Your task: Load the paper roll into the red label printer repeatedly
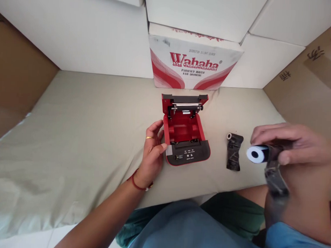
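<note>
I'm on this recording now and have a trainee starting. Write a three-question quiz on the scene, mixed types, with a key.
1. True or false: the lid of the red and black printer is raised.
2. Fill in the blank: the large red word on the white box behind the printer is ____.
3. Which hand holds the roll with the white end, and where is the other hand?

Key
1. True.
2. Wahaha.
3. The right hand holds it; the left hand is at the printer's left side.
</note>
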`<action>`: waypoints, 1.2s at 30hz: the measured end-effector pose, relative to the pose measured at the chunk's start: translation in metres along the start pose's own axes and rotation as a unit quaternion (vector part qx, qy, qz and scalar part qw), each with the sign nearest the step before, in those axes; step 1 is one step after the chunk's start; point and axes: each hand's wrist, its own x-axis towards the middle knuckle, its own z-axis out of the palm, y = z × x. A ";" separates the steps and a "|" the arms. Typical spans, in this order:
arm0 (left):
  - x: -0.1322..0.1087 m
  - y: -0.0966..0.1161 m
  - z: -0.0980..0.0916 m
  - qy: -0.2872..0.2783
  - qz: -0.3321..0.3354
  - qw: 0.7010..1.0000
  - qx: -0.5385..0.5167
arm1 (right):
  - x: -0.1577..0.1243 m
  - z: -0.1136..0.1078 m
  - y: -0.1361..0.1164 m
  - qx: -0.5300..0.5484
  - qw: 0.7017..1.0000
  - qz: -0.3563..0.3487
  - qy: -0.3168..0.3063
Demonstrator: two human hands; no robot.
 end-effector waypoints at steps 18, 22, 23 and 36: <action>-0.025 0.021 0.009 -0.075 0.386 0.813 0.429 | 0.084 0.037 -0.139 -0.168 0.984 0.060 -0.027; -0.026 0.022 0.014 -0.077 0.394 0.806 0.435 | 0.095 0.036 -0.146 -0.186 0.978 0.085 -0.050; -0.026 0.023 0.015 -0.078 0.401 0.800 0.440 | 0.097 0.035 -0.146 -0.185 0.977 0.089 -0.057; -0.028 0.027 0.018 -0.067 0.435 0.771 0.460 | -0.036 0.063 -0.088 0.054 0.972 -0.187 0.129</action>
